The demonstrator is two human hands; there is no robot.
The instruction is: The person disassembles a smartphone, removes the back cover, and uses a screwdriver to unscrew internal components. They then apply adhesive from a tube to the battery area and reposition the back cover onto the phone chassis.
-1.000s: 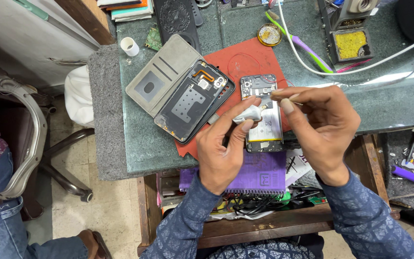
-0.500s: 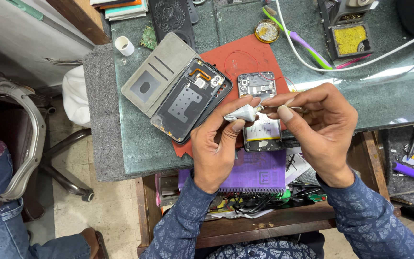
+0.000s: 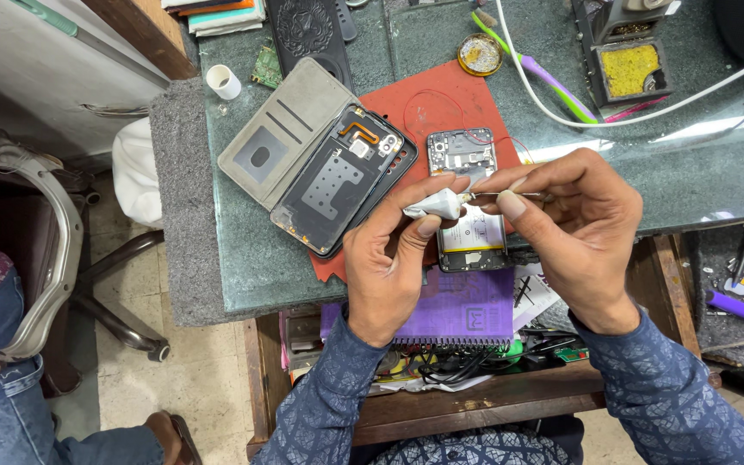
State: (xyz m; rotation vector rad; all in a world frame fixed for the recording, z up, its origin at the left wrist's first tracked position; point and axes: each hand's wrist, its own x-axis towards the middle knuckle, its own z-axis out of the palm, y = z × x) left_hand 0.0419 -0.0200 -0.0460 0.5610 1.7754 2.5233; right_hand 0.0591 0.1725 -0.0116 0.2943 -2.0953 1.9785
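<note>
Shifted slightly toward the near edge of the counter (image 3: pixel 234 267) since the earlier views, with both hands keeping the same pose over the opened phone (image 3: pixel 467 202). Left hand (image 3: pixel 393 250) pinching a small white wad of cloth or tissue (image 3: pixel 435 205) between thumb and fingers (image 3: pixel 441 185), closed on it just above the phone's white battery area. Right hand (image 3: pixel 574 232) closed around a thin metal tool (image 3: pixel 492 195), gripped between thumb and forefinger, tip touching or nearly touching the wad; cannot tell which. Phone lying face down on a red mat (image 3: pixel 441 103), circuit board end pointing away, lower part hidden under the hands. Just left of it, a removed back cover (image 3: pixel 342 181) resting on an open grey wallet case (image 3: pixel 282 129), partly on the mat. Farther back on the counter, a small round tin (image 3: pixel 480 53), a green and purple toothbrush (image 3: pixel 548 77), a white cable (image 3: pixel 647 108) and a holder with a yellow sponge (image 3: pixel 630 69). Purple spiral notebook (image 3: pixel 462 310) lying in the open drawer below the counter edge.
</note>
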